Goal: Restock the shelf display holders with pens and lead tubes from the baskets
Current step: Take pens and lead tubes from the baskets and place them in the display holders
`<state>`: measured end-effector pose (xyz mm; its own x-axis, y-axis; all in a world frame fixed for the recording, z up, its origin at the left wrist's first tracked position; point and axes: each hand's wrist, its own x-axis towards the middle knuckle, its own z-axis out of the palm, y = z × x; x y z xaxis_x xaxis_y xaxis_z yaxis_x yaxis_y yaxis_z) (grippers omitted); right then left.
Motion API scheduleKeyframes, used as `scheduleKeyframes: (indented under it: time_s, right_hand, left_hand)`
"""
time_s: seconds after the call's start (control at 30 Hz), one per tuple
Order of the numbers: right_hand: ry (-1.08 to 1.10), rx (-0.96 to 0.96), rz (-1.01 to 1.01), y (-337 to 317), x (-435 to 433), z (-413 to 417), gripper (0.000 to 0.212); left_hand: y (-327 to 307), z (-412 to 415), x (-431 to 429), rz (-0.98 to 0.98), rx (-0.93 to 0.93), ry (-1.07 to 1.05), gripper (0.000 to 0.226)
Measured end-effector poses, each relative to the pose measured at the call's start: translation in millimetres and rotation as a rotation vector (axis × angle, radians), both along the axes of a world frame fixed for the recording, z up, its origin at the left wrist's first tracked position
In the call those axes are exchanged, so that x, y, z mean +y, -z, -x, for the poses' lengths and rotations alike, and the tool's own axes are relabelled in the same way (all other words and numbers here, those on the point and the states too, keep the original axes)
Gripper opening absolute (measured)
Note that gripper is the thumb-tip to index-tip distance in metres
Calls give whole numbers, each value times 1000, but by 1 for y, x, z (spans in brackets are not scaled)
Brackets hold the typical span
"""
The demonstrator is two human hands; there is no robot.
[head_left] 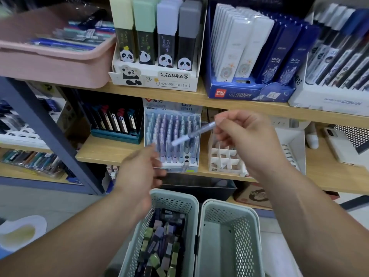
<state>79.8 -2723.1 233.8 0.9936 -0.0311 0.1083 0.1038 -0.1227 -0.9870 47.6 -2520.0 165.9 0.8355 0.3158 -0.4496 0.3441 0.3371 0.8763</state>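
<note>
Pinching a pen, wooden shelves, grey floor

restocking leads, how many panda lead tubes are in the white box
4, side by side in the panda box: yellow-capped tube, green-capped tube, lilac-capped tube, grey-capped tube. More may sit hidden behind.

Lilac pen tilted, blurred, before seemingly near-full display holder.
</note>
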Motion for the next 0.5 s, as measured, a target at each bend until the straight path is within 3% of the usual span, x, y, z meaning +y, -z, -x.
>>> scheduleKeyframes:
  time_s: [0.13, 0.2, 0.33, 0.5]
  right_hand:
    - [7, -61, 442, -4, -5, -5, 10]
    - [21, -111, 595, 3, 2, -7, 6]
    - [8, -135, 749, 23, 21, -12, 10]
    - [1, -132, 839, 40, 31, -20, 11]
  left_hand:
    - [6, -13, 23, -368, -201, -144, 4]
    - [10, -15, 29, -504, -273, -19, 24]
    - [20, -15, 28, -534, -255, 276, 50]
    - [25, -16, 24, -513, -273, 345, 62]
